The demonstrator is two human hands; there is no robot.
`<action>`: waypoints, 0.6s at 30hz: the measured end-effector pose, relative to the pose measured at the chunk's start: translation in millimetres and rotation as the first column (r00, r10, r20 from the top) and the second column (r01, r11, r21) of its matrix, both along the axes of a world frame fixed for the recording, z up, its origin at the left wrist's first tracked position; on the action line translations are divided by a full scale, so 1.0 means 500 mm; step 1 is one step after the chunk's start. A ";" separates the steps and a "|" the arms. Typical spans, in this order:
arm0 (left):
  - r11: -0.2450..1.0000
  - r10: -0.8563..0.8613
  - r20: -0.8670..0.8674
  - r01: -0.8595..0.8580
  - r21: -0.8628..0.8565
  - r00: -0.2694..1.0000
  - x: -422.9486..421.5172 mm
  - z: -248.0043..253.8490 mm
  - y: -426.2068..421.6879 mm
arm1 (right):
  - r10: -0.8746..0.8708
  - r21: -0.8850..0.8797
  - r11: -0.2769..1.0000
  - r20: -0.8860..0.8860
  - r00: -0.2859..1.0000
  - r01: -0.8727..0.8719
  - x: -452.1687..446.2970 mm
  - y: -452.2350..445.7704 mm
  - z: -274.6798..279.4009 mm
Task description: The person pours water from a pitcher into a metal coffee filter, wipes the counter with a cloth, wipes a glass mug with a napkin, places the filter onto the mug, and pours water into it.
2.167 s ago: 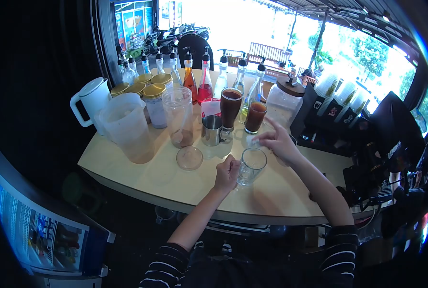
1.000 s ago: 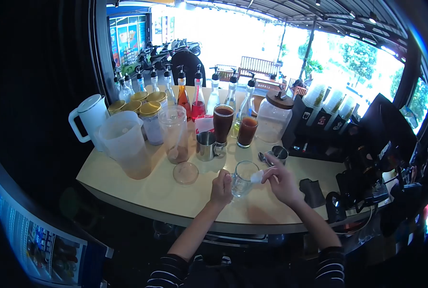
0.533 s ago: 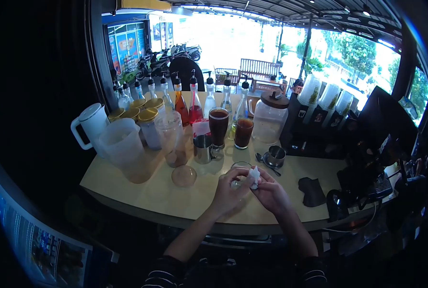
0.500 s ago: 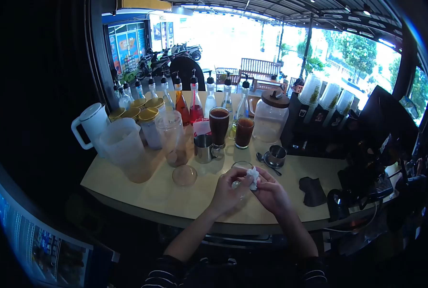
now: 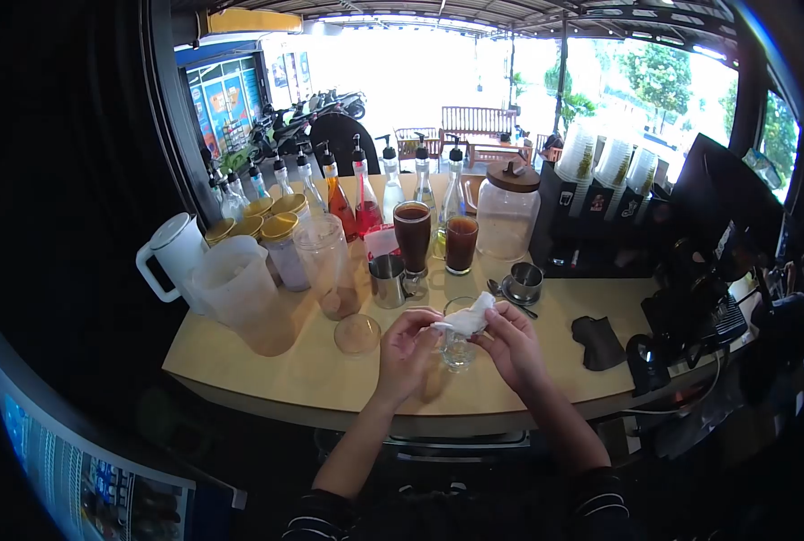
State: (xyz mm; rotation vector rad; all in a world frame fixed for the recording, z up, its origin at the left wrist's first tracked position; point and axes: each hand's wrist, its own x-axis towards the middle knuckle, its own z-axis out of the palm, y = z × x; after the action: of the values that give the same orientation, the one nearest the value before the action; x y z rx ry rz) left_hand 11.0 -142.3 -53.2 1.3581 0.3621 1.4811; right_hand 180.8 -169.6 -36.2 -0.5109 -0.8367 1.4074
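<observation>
A crumpled white tissue [image 5: 470,317] is stretched between my two hands above the counter. My left hand [image 5: 408,347] pinches its left end, and my right hand [image 5: 513,341] grips its right end. Just below and behind the tissue stands an empty-looking clear glass [image 5: 458,353], partly hidden by it. A metal cup [image 5: 387,281] is beyond my left hand, near a tall glass of dark drink [image 5: 413,236] and a shorter glass of brown drink [image 5: 461,245]. Left of my left hand lies a round clear lid [image 5: 357,334].
Pitchers [image 5: 232,279], gold-lidded jars [image 5: 284,236] and a clear canister [image 5: 324,261] crowd the left. Pump bottles [image 5: 366,194] line the back. A small metal filter cup [image 5: 525,281], a dark cloth [image 5: 598,343] and a cup holder [image 5: 591,239] are on the right.
My hands have moved apart, and the tissue that was bunched between them is now spread out sideways. The clear glass beneath shows more fully. The whole view has shifted slightly.
</observation>
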 end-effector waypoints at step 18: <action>0.970 -0.187 -0.194 0.150 -0.194 0.963 -0.064 -0.014 0.002 | -0.287 0.230 0.949 0.340 0.895 0.217 -0.087 -0.026 0.010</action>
State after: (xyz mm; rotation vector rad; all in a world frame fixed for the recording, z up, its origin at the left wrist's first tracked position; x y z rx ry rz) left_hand -21.0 -141.2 -60.2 1.3693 0.4889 1.1393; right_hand 137.5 -182.4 -31.2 -0.7263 -1.1490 0.9916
